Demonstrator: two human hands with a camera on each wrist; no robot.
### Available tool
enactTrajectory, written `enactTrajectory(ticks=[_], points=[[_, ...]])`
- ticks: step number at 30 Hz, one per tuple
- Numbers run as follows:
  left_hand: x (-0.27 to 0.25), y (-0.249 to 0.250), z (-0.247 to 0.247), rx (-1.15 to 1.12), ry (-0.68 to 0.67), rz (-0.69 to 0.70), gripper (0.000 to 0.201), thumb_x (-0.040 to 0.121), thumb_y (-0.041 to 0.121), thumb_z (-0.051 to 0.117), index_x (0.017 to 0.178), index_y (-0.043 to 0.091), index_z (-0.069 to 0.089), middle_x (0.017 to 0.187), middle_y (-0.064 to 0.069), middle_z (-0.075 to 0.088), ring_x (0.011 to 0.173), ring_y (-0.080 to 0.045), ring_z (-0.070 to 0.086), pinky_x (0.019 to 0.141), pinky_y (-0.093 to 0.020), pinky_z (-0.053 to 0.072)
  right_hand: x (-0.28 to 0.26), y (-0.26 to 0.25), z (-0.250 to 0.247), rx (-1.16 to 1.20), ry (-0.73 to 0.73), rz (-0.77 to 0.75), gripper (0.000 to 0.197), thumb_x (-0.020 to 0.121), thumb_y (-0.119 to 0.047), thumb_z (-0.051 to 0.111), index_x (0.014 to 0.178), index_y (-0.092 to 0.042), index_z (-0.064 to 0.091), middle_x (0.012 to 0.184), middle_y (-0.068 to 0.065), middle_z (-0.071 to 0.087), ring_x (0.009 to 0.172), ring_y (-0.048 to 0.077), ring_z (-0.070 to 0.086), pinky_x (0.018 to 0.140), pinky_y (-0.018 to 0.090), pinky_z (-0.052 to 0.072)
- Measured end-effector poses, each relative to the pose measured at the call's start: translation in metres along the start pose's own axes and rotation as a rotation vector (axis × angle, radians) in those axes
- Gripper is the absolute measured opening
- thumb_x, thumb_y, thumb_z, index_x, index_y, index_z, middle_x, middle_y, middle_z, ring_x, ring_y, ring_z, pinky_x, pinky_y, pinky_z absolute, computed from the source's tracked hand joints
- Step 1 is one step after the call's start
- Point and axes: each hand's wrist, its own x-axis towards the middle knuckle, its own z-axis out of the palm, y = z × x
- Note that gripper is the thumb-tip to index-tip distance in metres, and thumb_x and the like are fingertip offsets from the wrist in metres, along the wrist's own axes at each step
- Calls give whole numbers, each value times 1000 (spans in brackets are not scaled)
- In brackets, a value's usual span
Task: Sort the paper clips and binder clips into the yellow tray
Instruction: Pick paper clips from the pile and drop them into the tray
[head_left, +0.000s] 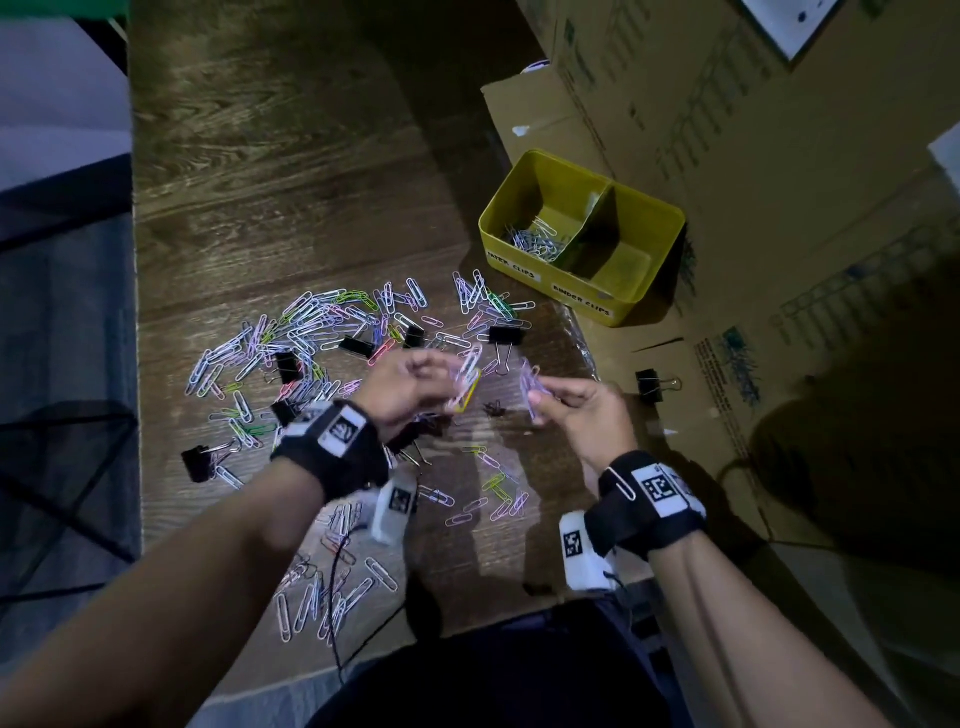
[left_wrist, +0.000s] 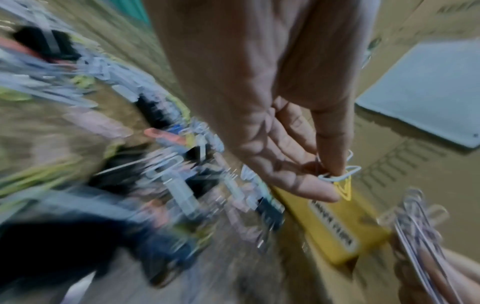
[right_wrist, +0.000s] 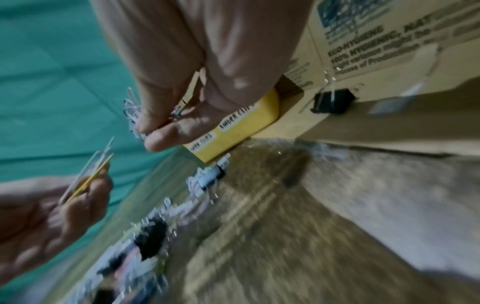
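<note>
Dim wooden counter (head_left: 311, 171), paper clips (head_left: 311, 322) scattered everywhere, too many to count, plus roughly eight black binder clips (head_left: 506, 335). Left hand (head_left: 410, 387) pinches a few clips, right hand (head_left: 582, 410) pinches a bunch. One yellow tray (head_left: 644, 291), two compartments, clips in the left one.

Tray (head_left: 524, 254) sits right of & behind clip pile (head_left: 322, 332) on table (head_left: 291, 171).
</note>
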Motion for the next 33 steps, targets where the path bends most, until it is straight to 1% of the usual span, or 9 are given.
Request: enactTrajectory(ticks=[4, 7, 13, 16, 18, 21, 25, 29, 33], points=[[29, 72, 15, -92, -33, 157, 23, 76, -10, 64, 93, 6, 64, 74, -2, 67, 61, -12, 62, 60, -27, 58, 12, -40, -6, 105, 6, -86, 22, 78, -6, 71, 88, -26, 71, 89, -5, 74, 61, 5, 66, 72, 21, 56], [63, 114, 30, -72, 13, 217, 21, 75, -10, 65, 89, 6, 64, 68, -3, 67, 54, -13, 62, 54, -24, 56, 29, -67, -8, 219, 3, -132, 21, 82, 7, 62, 99, -3, 66, 69, -15, 72, 56, 0, 63, 60, 15, 55], [128, 143, 62, 479, 203, 285, 16, 71, -3, 71, 80, 10, 69, 74, -10, 66, 65, -24, 66, 61, -28, 57, 65, -120, -18, 153, 131, -275, 32, 79, 3, 69, 110, -4, 63, 80, 0, 72, 52, 2, 63, 57, 19, 55], [141, 137, 69, 819, 259, 261, 19, 76, 9, 69, 95, 12, 70, 91, -9, 69, 83, -23, 66, 74, -26, 53, 95, -132, -23, 19, 168, -259, 25, 79, -4, 72, 104, -1, 68, 82, 4, 70, 58, 13, 67, 70, 36, 59], [142, 137, 69, 868, 252, 252, 25, 78, 11, 68, 102, 11, 68, 98, -11, 69, 89, -24, 65, 77, -25, 51, 116, -136, -25, -89, 167, -227, 25, 81, -7, 71, 105, -2, 67, 86, 4, 70, 64, 16, 68, 70, 34, 59], [131, 138, 62, 771, 261, 335, 29, 76, 10, 69, 105, 15, 68, 89, -4, 67, 80, -16, 62, 69, -19, 46, 140, -141, -21, -354, 146, -227, 28, 84, -15, 69, 111, -8, 66, 99, 3, 69, 71, 15, 68, 60, 19, 53], [103, 124, 43, 462, 284, 383, 25, 80, 5, 65, 99, 20, 69, 82, -2, 70, 70, -16, 66, 71, -33, 59, 155, -147, -11, -805, 118, -309, 20, 87, -19, 65, 106, -14, 70, 102, 8, 70, 82, 20, 64, 64, 22, 45], [58, 85, 20, 611, 45, 266, 14, 85, 5, 63, 91, 18, 66, 78, -4, 66, 62, -14, 60, 63, -29, 53, 159, -147, 1, -1018, -2, -269, 31, 88, -18, 64, 118, -11, 63, 118, 13, 63, 103, 26, 61, 80, 29, 51], [11, 32, -7, 500, -217, -163, 30, 91, 5, 42, 73, 5, 67, 62, 2, 62, 51, -3, 57, 48, -15, 45, 146, -145, 6, -1021, -43, -304, 43, 87, -25, 66, 127, -13, 57, 127, 11, 60, 113, 27, 58, 95, 35, 47]])
